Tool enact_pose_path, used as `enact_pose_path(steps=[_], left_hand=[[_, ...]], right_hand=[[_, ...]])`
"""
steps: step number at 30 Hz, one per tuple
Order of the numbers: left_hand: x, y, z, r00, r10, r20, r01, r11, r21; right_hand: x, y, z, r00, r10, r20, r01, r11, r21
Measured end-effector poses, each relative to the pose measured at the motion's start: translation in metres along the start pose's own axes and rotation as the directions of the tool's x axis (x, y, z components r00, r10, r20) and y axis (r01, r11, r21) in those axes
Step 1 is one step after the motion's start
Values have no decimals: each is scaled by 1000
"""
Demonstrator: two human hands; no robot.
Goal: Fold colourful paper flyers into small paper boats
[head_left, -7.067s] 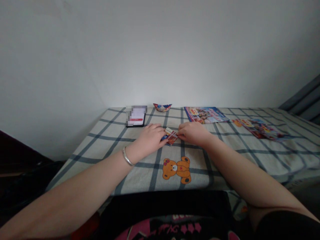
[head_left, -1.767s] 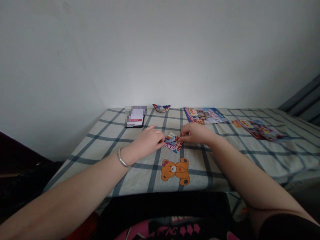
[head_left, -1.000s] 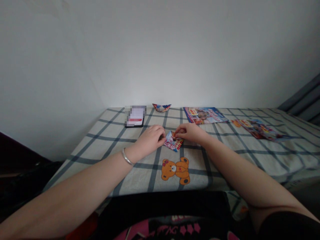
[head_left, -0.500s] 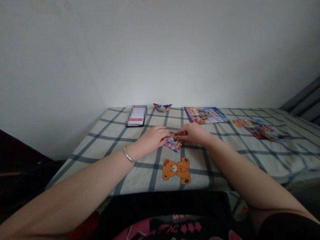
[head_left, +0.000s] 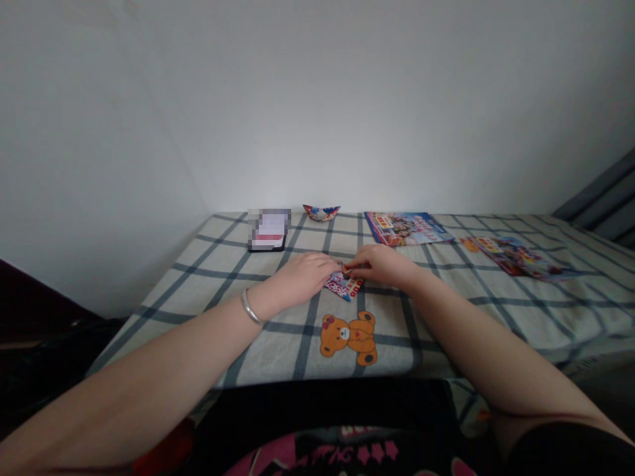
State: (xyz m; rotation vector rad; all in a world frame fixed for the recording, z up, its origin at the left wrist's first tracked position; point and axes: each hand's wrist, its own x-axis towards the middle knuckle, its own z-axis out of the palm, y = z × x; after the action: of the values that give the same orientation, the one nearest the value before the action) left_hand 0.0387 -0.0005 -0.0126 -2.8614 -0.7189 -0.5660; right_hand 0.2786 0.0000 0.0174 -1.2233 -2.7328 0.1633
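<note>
A small folded sheet of colourfully printed paper [head_left: 346, 288] lies on the checked cloth in front of me, with red characters on its near right part. My left hand [head_left: 308, 274], a silver bangle at its wrist, holds the paper down at its upper left with the fingers close together. From the other side, my right hand [head_left: 381, 264] pinches the paper's top edge between thumb and fingers. The fingertips of both hands nearly meet there and cover part of the folds.
Against the wall stands a folded paper boat [head_left: 321, 213], with a phone [head_left: 270, 231], partly pixelated, to its left. Printed leaflets [head_left: 409, 229] lie at the back right, and more leaflets [head_left: 523, 256] farther right. A printed bear [head_left: 350, 338] decorates the tablecloth [head_left: 278, 337] near the edge.
My left hand has shifted slightly over the paper, its fingers closer to those of my right hand. The right hand keeps its pinch almost unmoved.
</note>
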Motion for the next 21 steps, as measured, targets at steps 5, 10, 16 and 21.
enact_pose_path(steps=[5,10,16,21], left_hand=[[-3,0,-2,998,18,56,-20,999,42],[-6,-8,1,998,-25,55,24,1000,18],[-8,-15,1,997,-58,49,56,998,41],[-5,-13,-1,997,-50,52,49,999,19]], right_hand=[[-1,0,0,1000,-20,-15,20,1000,15],[0,-3,5,997,-23,-78,24,1000,20],[6,-5,13,986,25,-166,-18,999,40],[3,-2,8,990,46,-131,-45,999,9]])
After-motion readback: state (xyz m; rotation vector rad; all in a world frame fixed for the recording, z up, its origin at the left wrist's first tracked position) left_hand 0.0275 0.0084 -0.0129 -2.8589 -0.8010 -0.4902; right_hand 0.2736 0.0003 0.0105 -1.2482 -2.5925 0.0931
